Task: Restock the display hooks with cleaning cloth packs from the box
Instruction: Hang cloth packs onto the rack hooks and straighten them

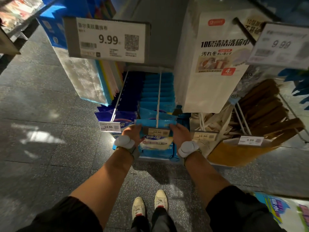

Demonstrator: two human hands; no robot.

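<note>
A light blue cleaning cloth pack [156, 142] hangs at the front of a white display hook [158, 97], just behind the hook's 14.90 price tag [157, 131]. My left hand [133, 133] grips the pack's top left corner and my right hand [179, 131] grips its top right corner. Several more light blue packs [158, 91] fill the same hook behind it. Both wrists wear grey bands with white pods.
Dark blue packs [122, 115] hang on the hook to the left. Brown and beige goods [260, 113] hang on hooks to the right. Big 9.99 price signs [107, 40] and tall white packs [212, 64] hang above. Another pack [284, 213] lies lower right. My shoes [150, 205] stand on grey floor.
</note>
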